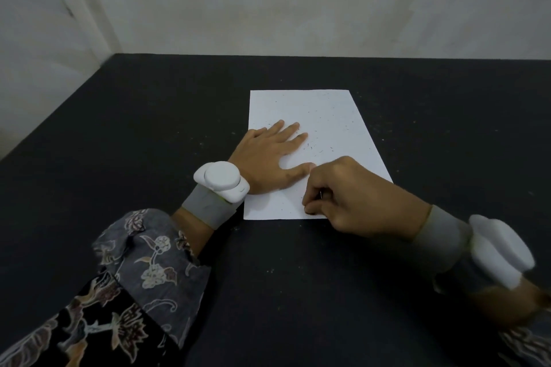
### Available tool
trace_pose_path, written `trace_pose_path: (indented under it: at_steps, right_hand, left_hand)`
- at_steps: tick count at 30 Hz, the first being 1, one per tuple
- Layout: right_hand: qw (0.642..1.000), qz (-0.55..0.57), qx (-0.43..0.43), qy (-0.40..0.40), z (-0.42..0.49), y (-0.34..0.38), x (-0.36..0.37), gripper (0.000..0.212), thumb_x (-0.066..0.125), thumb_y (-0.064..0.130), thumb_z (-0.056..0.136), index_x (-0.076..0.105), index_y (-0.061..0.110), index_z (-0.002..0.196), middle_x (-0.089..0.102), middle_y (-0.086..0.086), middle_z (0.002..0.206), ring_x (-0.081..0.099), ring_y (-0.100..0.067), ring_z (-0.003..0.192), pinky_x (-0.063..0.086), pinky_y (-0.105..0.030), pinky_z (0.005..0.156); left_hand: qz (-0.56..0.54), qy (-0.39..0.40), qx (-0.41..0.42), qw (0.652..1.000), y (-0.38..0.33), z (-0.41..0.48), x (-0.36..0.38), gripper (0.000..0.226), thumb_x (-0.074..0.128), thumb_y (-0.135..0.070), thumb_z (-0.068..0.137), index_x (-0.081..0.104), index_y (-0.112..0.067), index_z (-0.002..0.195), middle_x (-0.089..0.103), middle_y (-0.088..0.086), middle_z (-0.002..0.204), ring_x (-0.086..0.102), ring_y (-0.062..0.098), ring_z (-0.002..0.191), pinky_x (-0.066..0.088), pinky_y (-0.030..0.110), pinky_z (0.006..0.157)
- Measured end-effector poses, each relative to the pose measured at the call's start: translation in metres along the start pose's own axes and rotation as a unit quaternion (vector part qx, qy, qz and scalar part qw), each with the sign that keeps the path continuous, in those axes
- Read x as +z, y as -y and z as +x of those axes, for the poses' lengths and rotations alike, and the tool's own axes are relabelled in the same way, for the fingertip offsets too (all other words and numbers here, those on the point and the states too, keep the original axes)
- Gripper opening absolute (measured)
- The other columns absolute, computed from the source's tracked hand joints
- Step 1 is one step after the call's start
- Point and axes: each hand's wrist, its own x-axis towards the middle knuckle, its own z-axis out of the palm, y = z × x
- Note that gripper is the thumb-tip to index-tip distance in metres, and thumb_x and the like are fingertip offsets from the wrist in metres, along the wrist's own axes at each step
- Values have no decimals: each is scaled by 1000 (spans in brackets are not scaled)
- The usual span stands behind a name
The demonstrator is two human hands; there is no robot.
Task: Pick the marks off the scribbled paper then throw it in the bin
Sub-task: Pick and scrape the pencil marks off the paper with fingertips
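Both hands on paper (328, 116)

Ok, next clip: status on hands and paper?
Left hand flat, pressing the paper to the black table. Right hand curled, fingertips at the near edge. Dark specks remain. No bin in view.

The left forearm wears a loose sleeve (143, 250) of dark grey and black cloth printed with pale flowers, leaves and curling stems in cream and brown (a batik-like pattern). At the left wrist sits a wide grey band (205, 205) carrying a rounded white puck-shaped device (222, 180). The right wrist bears a matching grey band (441, 240) and white device (501, 250), somewhat blurred. A scrap of similar patterned sleeve (524, 343) shows behind it.
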Motion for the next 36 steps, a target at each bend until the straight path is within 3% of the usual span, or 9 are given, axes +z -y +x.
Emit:
trace_pose_path:
  at_steps: [4, 9, 11, 14, 17, 20, 25, 31, 36]
  right_hand:
    - [996, -5, 20, -87, 9, -11, 0, 8, 66, 5, 83, 69, 9, 77, 53, 14, 70, 50, 5, 64, 38, -6, 61]
    - [999, 42, 6, 1, 1, -6, 0, 3, 69, 8, 83, 71, 9, 80, 66, 7, 78, 60, -5, 67, 44, -9, 62]
    - [994, 93, 32, -37, 6, -13, -3, 4, 70, 7, 82, 72, 10, 81, 68, 7, 76, 61, -1, 65, 44, -9, 59]
    - [961, 227, 90, -129, 15, -28, 3, 5, 68, 6, 84, 70, 8, 81, 68, 0, 72, 56, -3, 57, 42, -11, 54]
    - [914, 360, 122, -143, 12, -39, 10, 4, 64, 3, 86, 67, 1, 85, 63, -25, 78, 54, -23, 63, 44, -19, 49]
    - [901, 394, 112, -143, 9, -44, 10, 5, 63, 3, 86, 66, -1, 87, 62, -25, 76, 52, -27, 64, 45, -20, 50]
    - [932, 343, 73, -96, 8, -40, 7, 4, 68, 4, 83, 69, 2, 86, 70, -8, 79, 61, -9, 64, 45, -14, 55]
    - [983, 184, 23, -1, -4, -26, 2, 3, 73, 10, 80, 73, 13, 80, 71, 3, 78, 62, -7, 68, 48, -17, 63]
    - [991, 98, 47, -75, 0, -26, -2, 5, 72, 7, 81, 73, 12, 80, 70, 6, 79, 61, -6, 68, 47, -12, 61]
  left_hand:
    - [2, 1, 4, 1000, 1, 0, 0, 97, 1, -79, 68, 12, -34, 153, 4, -12, 161, -1, 11, 148, 3, 31, 116]
    - [9, 3, 3, 1000, 2, 0, -1, 92, 3, -79, 72, 12, -34, 153, 4, -12, 161, -1, 10, 148, 2, 30, 115]
    - [7, 5, 6, 1000, 2, -1, -1, 98, 0, -79, 67, 12, -34, 153, 3, -12, 161, -1, 10, 148, 2, 30, 115]
    - [-14, 15, 20, 1000, 1, -4, -2, 97, 5, -79, 67, 12, -34, 153, 2, -8, 162, -4, 13, 149, -2, 32, 117]
    - [-52, 39, 49, 997, 2, -7, -7, 93, 7, -74, 69, 15, -33, 152, -1, -8, 161, -8, 14, 148, -6, 33, 119]
    - [-50, 74, 67, 994, 3, -15, -10, 98, 14, -83, 66, 9, -36, 152, -9, -10, 161, -16, 9, 146, -10, 35, 119]
    - [-12, 105, 81, 991, 4, -21, -10, 112, 10, -101, 50, -6, -46, 147, -19, -15, 158, -24, 6, 143, -16, 36, 118]
    - [11, 102, 89, 991, 4, -22, -9, 118, 9, -103, 45, -11, -47, 147, -22, -13, 158, -27, 9, 143, -16, 40, 118]
    - [15, 112, 93, 989, 5, -19, -10, 121, 9, -105, 41, -16, -49, 145, -26, -14, 157, -31, 9, 141, -16, 43, 117]
